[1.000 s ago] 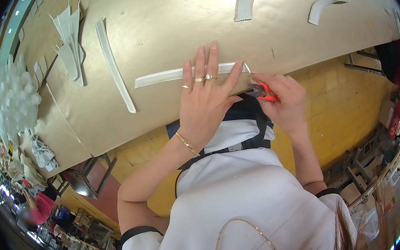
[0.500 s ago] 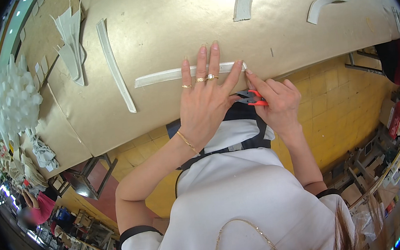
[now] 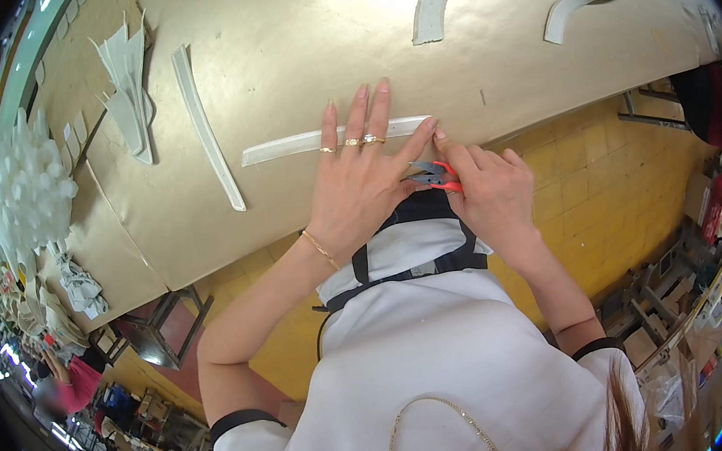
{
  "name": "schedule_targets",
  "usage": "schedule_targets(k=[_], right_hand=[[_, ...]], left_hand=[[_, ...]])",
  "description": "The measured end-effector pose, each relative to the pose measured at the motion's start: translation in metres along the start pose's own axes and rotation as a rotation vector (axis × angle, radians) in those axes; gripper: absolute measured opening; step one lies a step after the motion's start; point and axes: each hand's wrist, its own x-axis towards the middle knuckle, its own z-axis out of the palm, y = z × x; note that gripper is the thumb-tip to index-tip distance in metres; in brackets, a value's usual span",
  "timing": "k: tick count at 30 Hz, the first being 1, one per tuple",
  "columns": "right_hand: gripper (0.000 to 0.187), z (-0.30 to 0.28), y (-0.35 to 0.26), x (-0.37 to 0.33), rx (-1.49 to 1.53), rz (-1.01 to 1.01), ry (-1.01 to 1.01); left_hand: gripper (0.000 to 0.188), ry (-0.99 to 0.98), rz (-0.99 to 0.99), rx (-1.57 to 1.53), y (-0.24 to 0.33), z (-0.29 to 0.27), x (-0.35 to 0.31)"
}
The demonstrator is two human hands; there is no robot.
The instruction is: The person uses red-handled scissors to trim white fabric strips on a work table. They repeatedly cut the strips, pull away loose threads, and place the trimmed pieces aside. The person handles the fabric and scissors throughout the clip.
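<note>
A thin white strip [image 3: 282, 148] lies nearly level across the table near its front edge. My left hand [image 3: 359, 168] rests across it, fingers stretched out and spread over the strip. At the strip's right end, my right hand [image 3: 487, 186] touches it with the tip of the index finger, close to the left index fingertip. The same right hand holds small snips [image 3: 440, 180] with red handles and grey blades, the blades pointing left below the strip. Its other fingers are curled. Another white strip [image 3: 205, 127] lies slanting to the left, apart from both hands.
On the gold-brown table [image 3: 275, 76], a curved white band [image 3: 435, 6] and a shorter curled band [image 3: 559, 20] lie at the far right. White pointed pieces [image 3: 129, 91] and a heap of translucent white pieces [image 3: 27, 186] are at the left. A stool [image 3: 156, 331] stands below.
Both hands stay at the strip, with the right index finger still at its end. The view has shifted slightly, and the snips' blades now show more openly below the strip.
</note>
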Motion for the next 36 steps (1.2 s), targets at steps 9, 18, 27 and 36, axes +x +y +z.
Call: schedule_targets(k=[9,18,27,36], right_hand=[[0.062,0.01,-0.003,-0.025,0.141,0.174,0.092],[0.029,0.006,-0.003,-0.034,0.483,0.428,0.228],[0.021,-0.013,0.042,-0.035,0.934,0.586,-0.264],[0.03,-0.004,0.132,-0.074,1.517,0.506,-0.134]], left_hand=[[0.069,0.03,0.16,0.034,-0.003,-0.019,0.009],[0.034,0.159,0.105,0.001,-0.003,-0.003,0.026],[0.014,0.15,-0.174,-0.965,0.021,-0.036,0.028],[0.017,0.081,-0.294,-1.327,0.04,-0.04,0.028]])
